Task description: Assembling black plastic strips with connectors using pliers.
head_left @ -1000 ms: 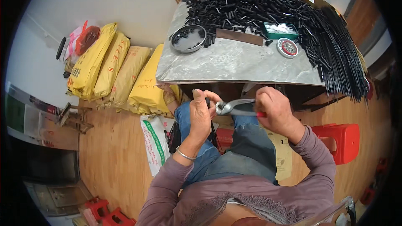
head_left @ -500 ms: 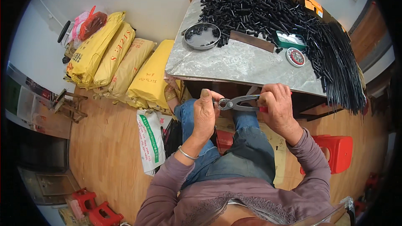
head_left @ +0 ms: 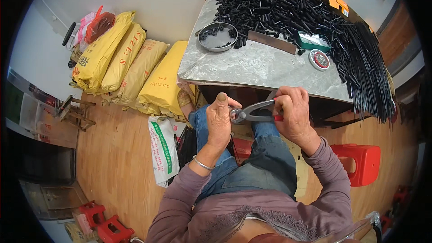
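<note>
My right hand (head_left: 294, 113) grips the red handles of a pair of end-cutting pincers (head_left: 257, 111), held level above my lap. Its grey jaws point left and meet the fingers of my left hand (head_left: 220, 119). That hand is closed with the thumb raised; what it pinches at the jaws is too small and too hidden to make out. Just beyond my hands stands a grey marbled table (head_left: 252, 69). A heap of short black tube-like parts (head_left: 270, 11) covers its far side.
A round metal dish (head_left: 218, 45) with small black pieces, a flat brown bar (head_left: 271, 42), a green box (head_left: 313, 41) and a small round tin (head_left: 319, 59) lie on the table. Long thin black rods (head_left: 366, 72) overhang its right edge. Yellow sacks (head_left: 164, 87) stand left; a red stool (head_left: 360, 164) right.
The pincers and my right hand have shifted slightly to the left, and the handles look a little wider apart. My left hand stays nearly in place.
</note>
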A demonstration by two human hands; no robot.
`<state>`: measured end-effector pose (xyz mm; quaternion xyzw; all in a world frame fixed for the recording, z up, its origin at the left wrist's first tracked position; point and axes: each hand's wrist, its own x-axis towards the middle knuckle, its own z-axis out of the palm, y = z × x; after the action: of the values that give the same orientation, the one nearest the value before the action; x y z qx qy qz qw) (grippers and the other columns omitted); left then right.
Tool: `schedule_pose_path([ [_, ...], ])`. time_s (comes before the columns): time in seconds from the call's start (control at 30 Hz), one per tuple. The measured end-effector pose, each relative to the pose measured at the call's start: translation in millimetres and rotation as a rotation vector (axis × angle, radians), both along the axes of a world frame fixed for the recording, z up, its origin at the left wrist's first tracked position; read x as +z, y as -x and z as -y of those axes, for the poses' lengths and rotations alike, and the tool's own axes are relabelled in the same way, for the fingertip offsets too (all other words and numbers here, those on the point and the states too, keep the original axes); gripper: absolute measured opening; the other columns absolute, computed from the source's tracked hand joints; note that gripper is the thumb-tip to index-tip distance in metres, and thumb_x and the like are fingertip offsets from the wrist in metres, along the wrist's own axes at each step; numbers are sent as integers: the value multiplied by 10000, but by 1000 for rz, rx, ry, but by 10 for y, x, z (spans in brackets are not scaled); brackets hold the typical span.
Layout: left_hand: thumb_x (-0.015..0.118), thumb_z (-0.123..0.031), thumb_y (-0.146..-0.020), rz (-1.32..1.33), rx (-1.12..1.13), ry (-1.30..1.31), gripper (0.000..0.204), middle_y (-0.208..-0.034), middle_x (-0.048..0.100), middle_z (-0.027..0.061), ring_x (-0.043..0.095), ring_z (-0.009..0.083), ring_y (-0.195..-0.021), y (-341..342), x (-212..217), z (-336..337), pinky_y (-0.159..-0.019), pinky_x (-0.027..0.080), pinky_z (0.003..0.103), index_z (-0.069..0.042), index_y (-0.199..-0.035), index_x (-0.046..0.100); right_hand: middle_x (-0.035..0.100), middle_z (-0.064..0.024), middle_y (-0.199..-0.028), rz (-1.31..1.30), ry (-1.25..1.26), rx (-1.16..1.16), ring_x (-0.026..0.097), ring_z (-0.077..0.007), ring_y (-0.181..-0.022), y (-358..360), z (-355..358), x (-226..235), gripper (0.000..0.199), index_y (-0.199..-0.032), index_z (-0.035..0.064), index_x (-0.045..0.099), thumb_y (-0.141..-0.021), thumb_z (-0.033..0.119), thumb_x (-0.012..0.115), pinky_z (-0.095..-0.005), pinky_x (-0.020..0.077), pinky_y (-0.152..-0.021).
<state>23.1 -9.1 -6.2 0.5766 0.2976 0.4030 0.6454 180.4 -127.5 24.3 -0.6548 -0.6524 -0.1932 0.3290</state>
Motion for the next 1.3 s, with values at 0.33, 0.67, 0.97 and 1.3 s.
schedule_pose_path([
  [0.33,452,-630,-906,-34,70,91,641,-608,387,-71,329,33,-575,0,-171,-37,-493,244,225,-26,-722,564,520,-104,-969,-50,47,-79,511,-294,-910,47,14,-100,410,-892,71,446,-560,-92,625,-400,355,-824],
  [0.67,384,-601,-945,-23,14,38,664,-584,431,-55,363,37,-537,29,-31,-42,-485,266,221,-19,-730,622,562,-92,-615,-1287,650,281,554,-153,-494,289,284,-246,196,-873,41,448,-799,-32,614,-294,443,-445],
  [0.97,300,-587,-971,-65,-24,-65,696,-560,437,-32,393,42,-530,114,-92,-67,-486,299,220,-20,-692,591,583,-171,-805,-482,369,322,615,-223,-598,128,220,-259,212,-1012,28,496,-828,78,591,-357,466,-526],
  [1.3,228,-629,-959,-126,-52,-128,741,-530,456,-31,408,37,-478,164,-164,-4,-442,295,195,-33,-701,586,562,-51,-694,-1382,1322,363,525,-113,-479,130,341,95,178,-986,37,485,-879,121,601,-252,439,-442],
])
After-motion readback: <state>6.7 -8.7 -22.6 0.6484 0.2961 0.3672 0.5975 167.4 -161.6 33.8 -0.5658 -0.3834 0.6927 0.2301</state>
